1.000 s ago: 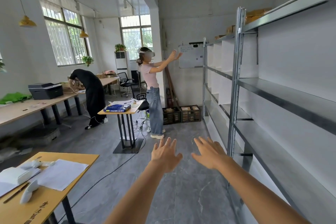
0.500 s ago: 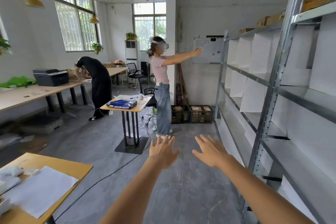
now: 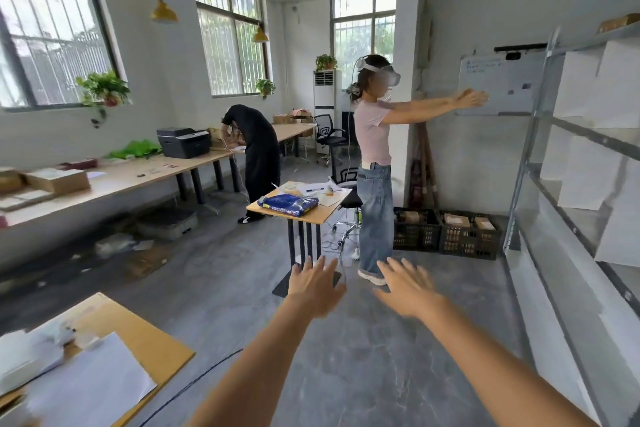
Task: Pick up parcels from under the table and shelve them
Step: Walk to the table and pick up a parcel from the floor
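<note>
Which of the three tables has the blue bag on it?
The small table mid-room, beside the standing person; the blue bag lies on its top.

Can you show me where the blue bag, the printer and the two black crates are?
blue bag (image 3: 289,204), head view, middle of the bag on the small table.
printer (image 3: 183,142), head view, its dark front face.
black crates (image 3: 446,236), head view, the mesh fronts where the two meet.
</note>
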The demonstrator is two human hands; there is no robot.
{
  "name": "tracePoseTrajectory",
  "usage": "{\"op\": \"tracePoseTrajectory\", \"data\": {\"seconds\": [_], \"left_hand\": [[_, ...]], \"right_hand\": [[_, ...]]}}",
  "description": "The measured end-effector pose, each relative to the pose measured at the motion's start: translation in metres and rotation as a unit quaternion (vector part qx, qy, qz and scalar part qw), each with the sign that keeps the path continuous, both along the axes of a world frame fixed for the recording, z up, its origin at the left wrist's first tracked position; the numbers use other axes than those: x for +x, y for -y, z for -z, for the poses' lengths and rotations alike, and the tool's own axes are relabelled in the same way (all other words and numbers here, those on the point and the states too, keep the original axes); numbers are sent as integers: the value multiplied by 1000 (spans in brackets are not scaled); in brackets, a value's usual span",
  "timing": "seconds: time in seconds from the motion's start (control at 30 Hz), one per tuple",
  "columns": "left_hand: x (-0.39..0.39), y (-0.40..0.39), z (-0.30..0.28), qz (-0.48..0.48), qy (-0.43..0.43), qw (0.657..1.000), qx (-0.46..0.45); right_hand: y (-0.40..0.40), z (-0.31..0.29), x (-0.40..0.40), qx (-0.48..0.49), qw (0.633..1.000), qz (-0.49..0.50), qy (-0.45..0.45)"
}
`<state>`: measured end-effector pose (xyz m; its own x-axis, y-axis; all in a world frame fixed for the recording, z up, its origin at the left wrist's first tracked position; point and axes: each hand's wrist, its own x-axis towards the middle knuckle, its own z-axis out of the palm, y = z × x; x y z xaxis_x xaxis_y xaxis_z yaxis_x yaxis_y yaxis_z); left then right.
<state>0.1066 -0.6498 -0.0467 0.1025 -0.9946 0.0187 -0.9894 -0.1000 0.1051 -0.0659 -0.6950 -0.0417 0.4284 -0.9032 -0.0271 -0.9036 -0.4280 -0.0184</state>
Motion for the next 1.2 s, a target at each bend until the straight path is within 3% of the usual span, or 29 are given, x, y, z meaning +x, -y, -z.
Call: {"op": "tracePoseTrajectory", "data": {"seconds": [0.4, 0.7, 1.2], "left_hand": [[122, 164, 21, -116, -30, 993, 18], [278, 273, 22, -219, -69, 973, -1], [502, 398, 58, -376, -39, 924, 54]], "right_hand": [[197, 21, 137, 38, 994, -107, -11], [337, 6, 302, 18, 982, -183, -31], [504, 38, 578, 45, 935, -352, -21]]}}
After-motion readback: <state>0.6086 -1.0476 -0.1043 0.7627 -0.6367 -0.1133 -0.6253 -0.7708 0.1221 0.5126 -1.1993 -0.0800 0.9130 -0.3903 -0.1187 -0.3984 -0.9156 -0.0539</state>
